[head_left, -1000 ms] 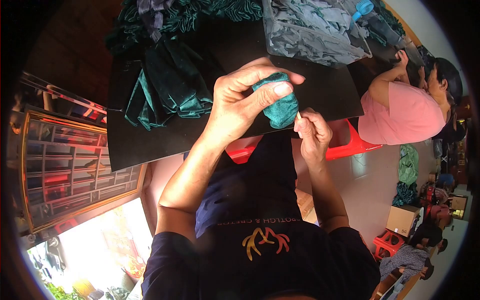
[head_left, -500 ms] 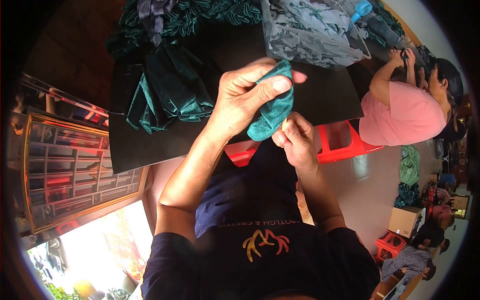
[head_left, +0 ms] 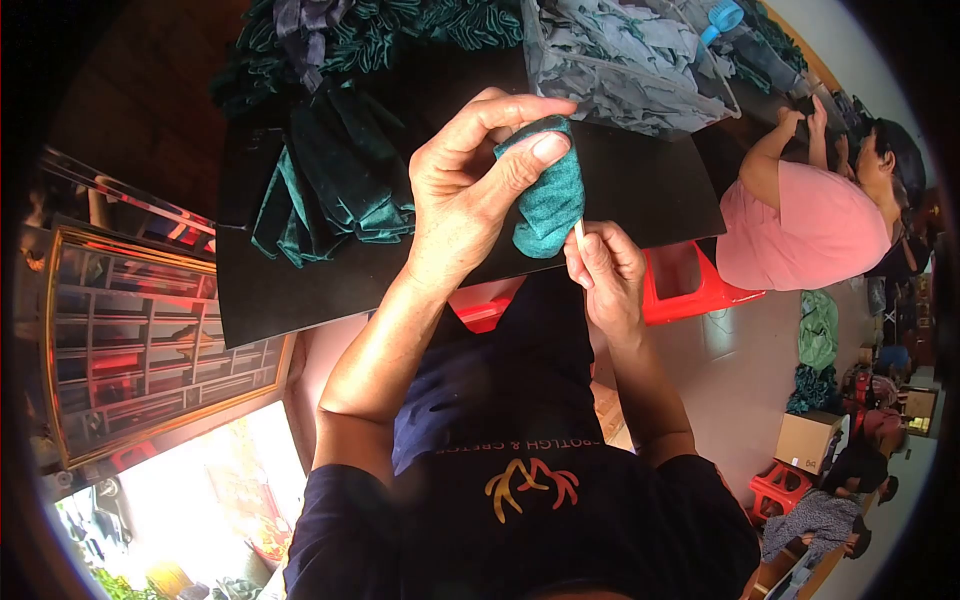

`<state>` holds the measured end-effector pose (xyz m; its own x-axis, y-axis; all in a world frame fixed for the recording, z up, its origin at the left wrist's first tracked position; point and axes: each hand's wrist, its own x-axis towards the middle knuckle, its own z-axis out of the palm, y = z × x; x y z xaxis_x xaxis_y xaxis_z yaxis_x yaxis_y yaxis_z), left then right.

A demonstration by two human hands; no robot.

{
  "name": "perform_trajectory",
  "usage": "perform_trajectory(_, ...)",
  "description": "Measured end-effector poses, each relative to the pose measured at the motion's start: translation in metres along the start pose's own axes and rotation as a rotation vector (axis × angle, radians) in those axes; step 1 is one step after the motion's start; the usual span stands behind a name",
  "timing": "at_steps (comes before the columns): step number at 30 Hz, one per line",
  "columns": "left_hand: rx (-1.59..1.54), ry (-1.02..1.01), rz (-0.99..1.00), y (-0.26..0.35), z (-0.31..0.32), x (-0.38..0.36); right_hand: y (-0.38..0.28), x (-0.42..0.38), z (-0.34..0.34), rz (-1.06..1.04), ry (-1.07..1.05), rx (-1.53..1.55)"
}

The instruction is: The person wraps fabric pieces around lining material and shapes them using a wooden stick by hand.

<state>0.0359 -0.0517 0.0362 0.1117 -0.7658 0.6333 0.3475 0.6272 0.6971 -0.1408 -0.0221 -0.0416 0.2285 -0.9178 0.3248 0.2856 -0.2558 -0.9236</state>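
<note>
My left hand [head_left: 468,178] is closed around a small green velvet piece [head_left: 552,205], its thumb pressed on the near face and its index finger stretched over the top. The piece looks rounded and bunched, like a small tube or pouch. In my right hand [head_left: 612,268], a thin pale stick [head_left: 579,232] is pinched between thumb and fingers. The stick's upper end meets the lower right edge of the velvet; whether it goes inside cannot be seen. Beyond my left hand, a stack of dark green velvet pieces [head_left: 345,170] lies on the black table [head_left: 300,290].
A clear plastic bin [head_left: 640,75] full of grey-green fabric pieces stands at the back, with a blue handled item [head_left: 722,18] beside it. Gathered green velvet [head_left: 420,25] lies at the back left. A co-worker in pink [head_left: 805,225] sits at right, near a red stool [head_left: 690,285].
The velvet piece has turned more upright in my left hand, whose index finger has lifted over its top. My right hand has shifted slightly right, showing more of the stick.
</note>
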Motion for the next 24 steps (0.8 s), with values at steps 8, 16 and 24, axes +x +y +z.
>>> perform_trajectory(8, 0.016, -0.064, -0.132, 0.006, -0.004, 0.002, -0.001, 0.002, -0.012, -0.209, 0.071, -0.264)
perform_trajectory(16, -0.192, -0.144, -0.168, -0.003, -0.002, 0.003, 0.000, 0.000, -0.002, -0.123, 0.066, 0.011)
perform_trajectory(24, -0.234, -0.012, -0.271, -0.005, 0.004, -0.004, 0.009, 0.002, 0.013, 0.014, 0.039, 0.230)
